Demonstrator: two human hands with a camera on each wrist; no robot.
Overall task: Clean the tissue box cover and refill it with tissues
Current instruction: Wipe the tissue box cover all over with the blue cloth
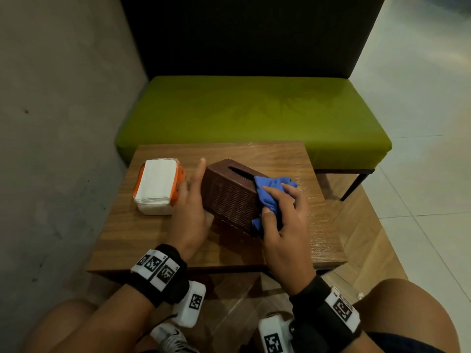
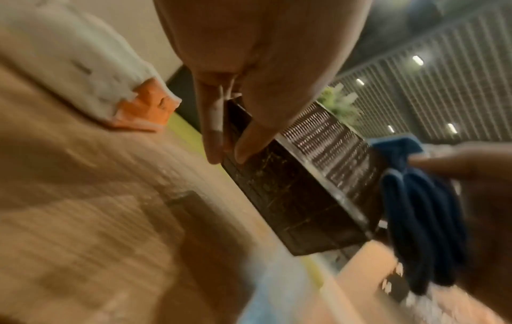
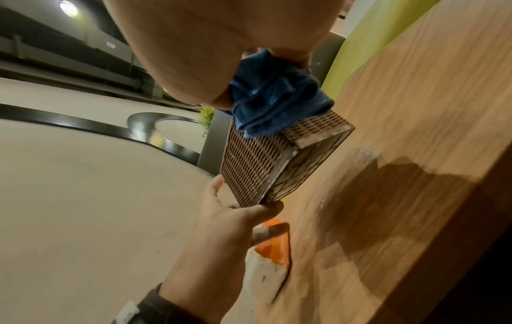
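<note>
The brown woven tissue box cover (image 1: 229,197) is held tilted above the wooden table (image 1: 153,238), its slot facing up and away. My left hand (image 1: 191,207) grips its left end, thumb on one side and fingers on the other (image 3: 230,219). My right hand (image 1: 285,225) clutches a bunched blue cloth (image 1: 270,197) and presses it against the cover's right end (image 3: 271,103). The left wrist view shows the cover's dark open underside (image 2: 291,197). A white tissue pack in a torn orange wrapper (image 1: 156,189) lies on the table left of my left hand.
A green bench seat (image 1: 254,110) with a dark backrest stands just beyond the table. A grey wall (image 1: 63,123) runs close along the left. Pale floor tiles (image 1: 420,123) spread to the right. My knees sit below the table's near edge.
</note>
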